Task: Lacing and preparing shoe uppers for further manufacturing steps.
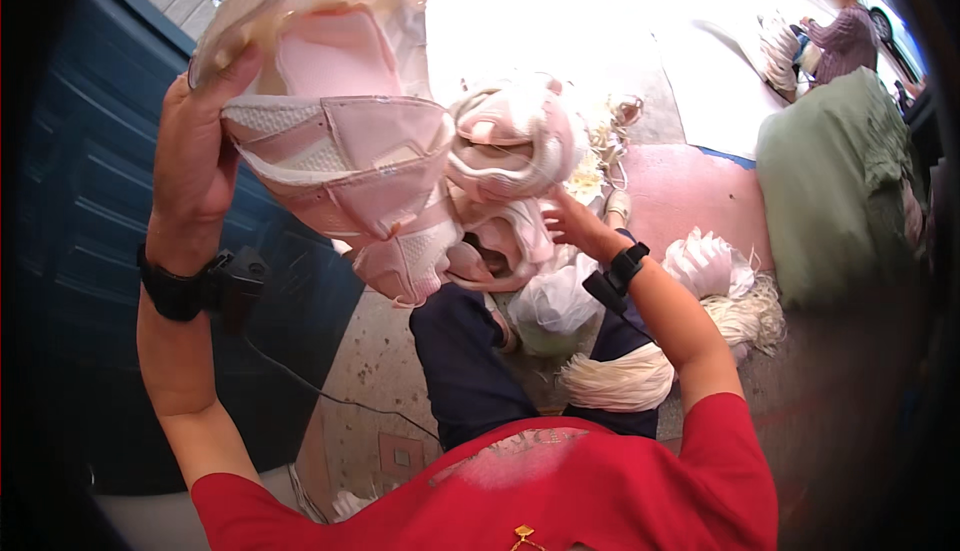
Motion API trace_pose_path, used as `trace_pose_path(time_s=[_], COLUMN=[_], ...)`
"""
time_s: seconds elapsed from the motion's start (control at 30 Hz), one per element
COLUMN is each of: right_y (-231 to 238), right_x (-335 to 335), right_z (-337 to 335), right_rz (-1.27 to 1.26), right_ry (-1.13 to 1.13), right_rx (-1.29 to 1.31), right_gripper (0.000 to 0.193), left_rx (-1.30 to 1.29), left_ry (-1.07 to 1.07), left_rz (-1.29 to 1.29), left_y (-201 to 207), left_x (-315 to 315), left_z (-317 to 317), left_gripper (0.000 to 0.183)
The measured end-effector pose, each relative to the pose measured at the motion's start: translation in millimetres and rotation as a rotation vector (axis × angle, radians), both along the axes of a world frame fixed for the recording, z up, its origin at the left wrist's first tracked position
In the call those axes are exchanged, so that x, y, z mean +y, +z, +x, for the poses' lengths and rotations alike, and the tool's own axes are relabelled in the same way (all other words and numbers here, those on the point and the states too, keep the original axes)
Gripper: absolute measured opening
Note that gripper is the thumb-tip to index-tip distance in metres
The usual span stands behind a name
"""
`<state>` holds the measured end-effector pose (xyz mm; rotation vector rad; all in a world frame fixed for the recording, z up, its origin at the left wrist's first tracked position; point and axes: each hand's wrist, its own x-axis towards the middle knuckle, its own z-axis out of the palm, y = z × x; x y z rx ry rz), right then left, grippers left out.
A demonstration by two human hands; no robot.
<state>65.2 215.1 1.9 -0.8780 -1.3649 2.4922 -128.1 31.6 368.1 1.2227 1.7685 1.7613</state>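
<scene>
My left hand [200, 151] is raised at the upper left, closed on the edge of a bundle of pink and white shoe uppers [345, 166]. The thumb lies over the bundle; the other fingers are mostly hidden behind it. More uppers of the same kind [515, 136] hang curled together to the right, some with dark openings. Beside these, my right hand [580, 226] has its fingers spread, with the tips at the edge of the curled uppers. Whether they press on it I cannot tell. Below that hand, a white plastic bag [555, 301] sits between my knees.
Bundles of cream cord [620, 379] lie across my right leg and beside it [750, 316]. A big green sack [830, 191] stands at the right, near a pink mat [690, 196]. A dark blue panelled door [90, 171] is at the left. Another person [845, 36] sits far right.
</scene>
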Motion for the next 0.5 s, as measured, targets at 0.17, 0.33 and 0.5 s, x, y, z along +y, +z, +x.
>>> trace_pose_path(time_s=[0.17, 0.33, 0.5], right_y=[-39, 50, 52], right_x=[36, 58, 108], right_z=[44, 63, 116], right_rz=[0.852, 0.229, -0.266], right_ry=[-0.096, -0.472, -0.390], right_rx=[0.269, 0.381, 0.951], right_gripper=[0.034, 0.033, 0.040], left_rx=[0.002, 0.143, -0.003], left_ry=[-0.128, -0.272, -0.376], left_rz=[0.056, 0.063, 0.059], left_y=[-8, -12, -40], left_x=[38, 72, 110], left_z=[19, 24, 42], left_gripper=[0.029, 0.030, 0.014])
